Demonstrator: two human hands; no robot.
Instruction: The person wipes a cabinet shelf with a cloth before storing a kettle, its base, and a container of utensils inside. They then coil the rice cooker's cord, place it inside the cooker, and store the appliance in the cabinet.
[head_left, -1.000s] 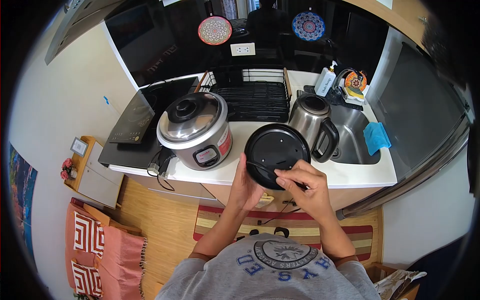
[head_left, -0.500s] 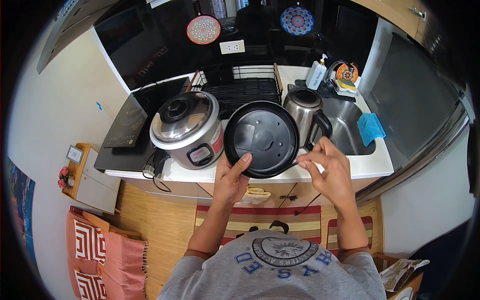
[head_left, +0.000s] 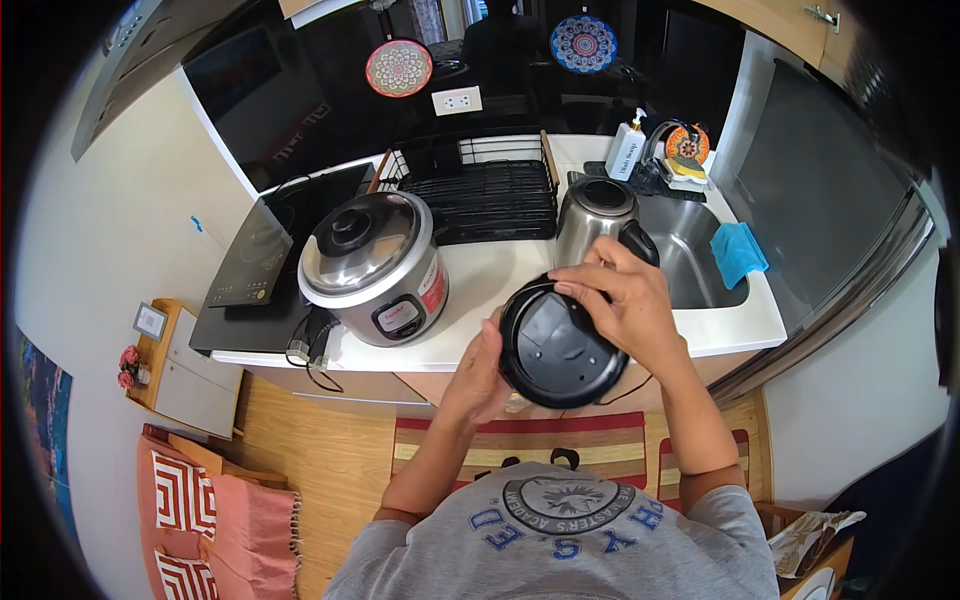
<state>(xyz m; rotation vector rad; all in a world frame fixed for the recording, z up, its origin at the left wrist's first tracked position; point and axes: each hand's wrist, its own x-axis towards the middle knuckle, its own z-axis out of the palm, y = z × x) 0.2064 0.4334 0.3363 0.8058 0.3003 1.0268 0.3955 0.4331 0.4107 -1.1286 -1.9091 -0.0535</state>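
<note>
A round black kettle base (head_left: pixel 560 350) is held up in front of the counter, its underside facing me. My left hand (head_left: pixel 475 378) grips it at the left edge, thumb upright along the rim and other fingers mostly hidden. At the top rim, my right hand (head_left: pixel 628 305) is closed, fingertips pinched on what looks like the base's thin black cord. Part of that cord (head_left: pixel 628 389) shows past the lower right edge. Just behind my right hand, the steel electric kettle (head_left: pixel 590 225) stands upright on the counter.
A rice cooker (head_left: pixel 375 270) with its lid on stands at left, beside an induction cooktop (head_left: pixel 250 260). Behind is a black wire dish rack (head_left: pixel 485 195). At right are the sink (head_left: pixel 690 250), a soap bottle (head_left: pixel 626 150) and a blue cloth (head_left: pixel 738 254).
The base has moved down and to the right, closer to me, and turned. My right hand has travelled from its lower right edge up to the top rim.
</note>
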